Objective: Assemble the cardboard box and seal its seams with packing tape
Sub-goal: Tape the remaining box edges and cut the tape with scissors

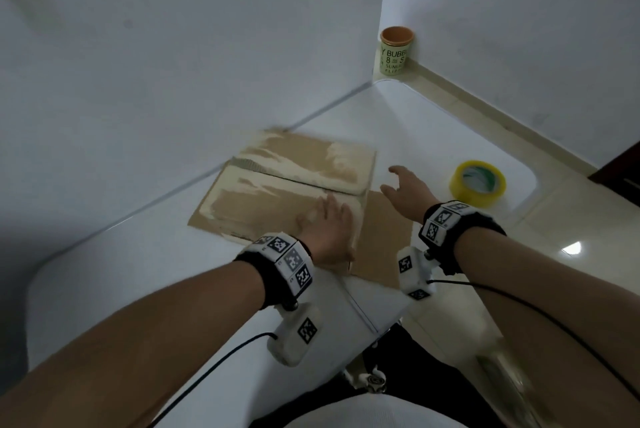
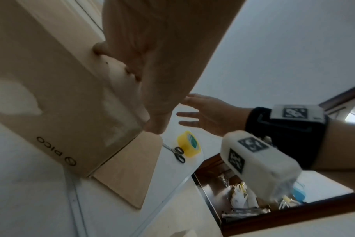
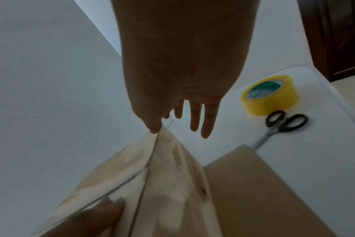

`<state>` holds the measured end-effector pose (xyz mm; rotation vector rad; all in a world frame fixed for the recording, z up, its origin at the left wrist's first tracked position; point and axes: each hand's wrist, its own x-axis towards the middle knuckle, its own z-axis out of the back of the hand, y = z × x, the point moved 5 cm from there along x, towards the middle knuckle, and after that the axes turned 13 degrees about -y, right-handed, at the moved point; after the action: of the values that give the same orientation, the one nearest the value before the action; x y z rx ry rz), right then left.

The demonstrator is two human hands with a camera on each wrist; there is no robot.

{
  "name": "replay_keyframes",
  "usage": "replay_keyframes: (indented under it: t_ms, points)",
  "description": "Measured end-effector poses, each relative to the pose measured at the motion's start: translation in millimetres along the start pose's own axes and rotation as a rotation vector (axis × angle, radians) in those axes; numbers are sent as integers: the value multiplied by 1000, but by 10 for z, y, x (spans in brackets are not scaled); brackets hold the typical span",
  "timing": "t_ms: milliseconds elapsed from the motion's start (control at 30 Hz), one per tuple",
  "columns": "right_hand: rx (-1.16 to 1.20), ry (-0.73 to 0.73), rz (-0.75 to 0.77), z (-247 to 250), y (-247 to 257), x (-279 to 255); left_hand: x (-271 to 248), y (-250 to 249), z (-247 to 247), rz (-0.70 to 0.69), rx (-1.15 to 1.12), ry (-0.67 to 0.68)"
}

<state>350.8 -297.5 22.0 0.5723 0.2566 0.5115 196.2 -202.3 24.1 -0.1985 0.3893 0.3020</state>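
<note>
We see the cardboard box point(image 1: 287, 185) lying on the white tabletop point(image 1: 138, 275) against the wall, its brown top flaps folded shut with a dark seam running between them and pale, glossy patches across the surface; one loose flap point(image 1: 384, 237) lies flat on the tabletop at its near right side, and "PICO" is printed on a side panel. Our left hand point(image 1: 327, 230) rests flat on the near flap, fingers point(image 1: 330, 206) straight. Our right hand point(image 1: 405, 192) hovers just right of the box, fingers spread wide, holding nothing. A yellow roll of tape point(image 1: 478, 183) and black-handled scissors point(image 3: 282, 125) lie further right.
</note>
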Motion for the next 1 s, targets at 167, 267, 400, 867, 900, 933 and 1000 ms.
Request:
replay_keyframes:
  t_ms: [167, 267, 400, 867, 900, 933, 1000]
  points:
    - [25, 9, 31, -141, 65, 112, -340, 101, -20, -190, 53, 44]
    - [-47, 68, -3, -248, 5, 88, -417, 169, 40, -159, -17, 31]
    - [41, -1, 6, -225, -84, -43, -291, 246, -11, -107, -83, -50]
    - [142, -130, -70, -145, -434, -268, 104, 322, 152, -63, -84, -57]
    - [152, -145, -90, -121, -460, -265, 122, 288, 152, -61, -65, -57]
    - [170, -172, -116, -87, -489, -252, 143, 249, 168, -58, -51, -62]
    - [179, -248, -176, -11, -597, -195, 226, 162, 265, -42, -56, -83]
